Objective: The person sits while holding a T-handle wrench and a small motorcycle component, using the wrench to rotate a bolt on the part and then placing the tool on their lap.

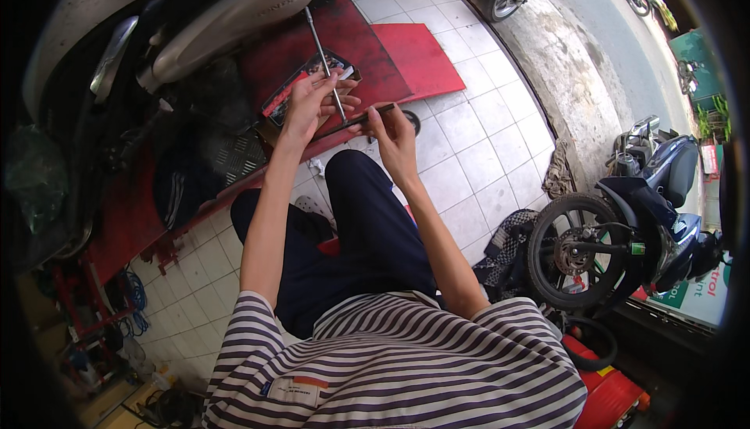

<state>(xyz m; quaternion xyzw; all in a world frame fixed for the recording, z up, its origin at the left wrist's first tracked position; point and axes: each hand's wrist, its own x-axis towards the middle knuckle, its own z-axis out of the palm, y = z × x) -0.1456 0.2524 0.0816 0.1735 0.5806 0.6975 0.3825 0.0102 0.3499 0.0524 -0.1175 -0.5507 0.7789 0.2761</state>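
Observation:
A long T-handle socket wrench point(319, 44) slants from my hands up to the lower edge of a scooter's silver side cover point(234, 19). My left hand point(305, 107) curls loosely round the steel shaft, thumb against it and the other fingers partly spread. At the near end, my right hand point(394, 138) pinches the dark crossbar between thumb and fingers. The wrench's far tip meets the scooter near its rear wheel; what it sits on is too small to make out. Beneath my left hand, an open box point(283, 102) with small items lies on the red lift platform point(422, 60).
The scooter point(58, 93) stands on the red platform at the left. White tiles point(484, 148) cover the floor at right. A dark blue motorbike point(625, 226) is parked at the right, beside a checkered cloth point(504, 253). Behind it lies a red machine point(605, 390).

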